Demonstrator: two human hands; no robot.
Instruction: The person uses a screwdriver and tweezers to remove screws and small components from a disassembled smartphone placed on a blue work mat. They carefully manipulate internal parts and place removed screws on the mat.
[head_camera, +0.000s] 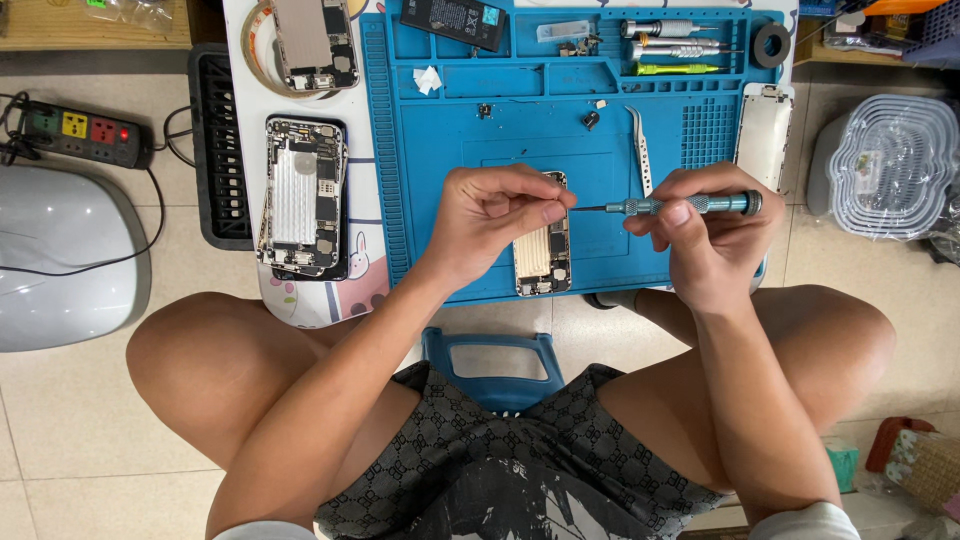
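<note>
View from above of a seated person working at a small table covered by a blue rubber repair mat (430, 200). Near the mat's front edge lies an opened smartphone with its metal innards showing (543, 255), its long axis running from the front edge toward the back. The left hand (495, 215) rests on the phone's upper end, thumb and forefinger pressed together in a pinch; what they pinch is too small to tell. The right hand (705, 235) grips a slim teal-handled precision screwdriver (670, 205), fingers curled around it. The screwdriver lies level, parallel to the front edge, its tip pointing left at the left fingertips. Two more opened phones (303, 195) lie left of the mat, making three in all. A pair of steel tweezers (640, 145) lies just behind the screwdriver. Three more drivers (672, 50) sit at the mat's back right corner.
</note>
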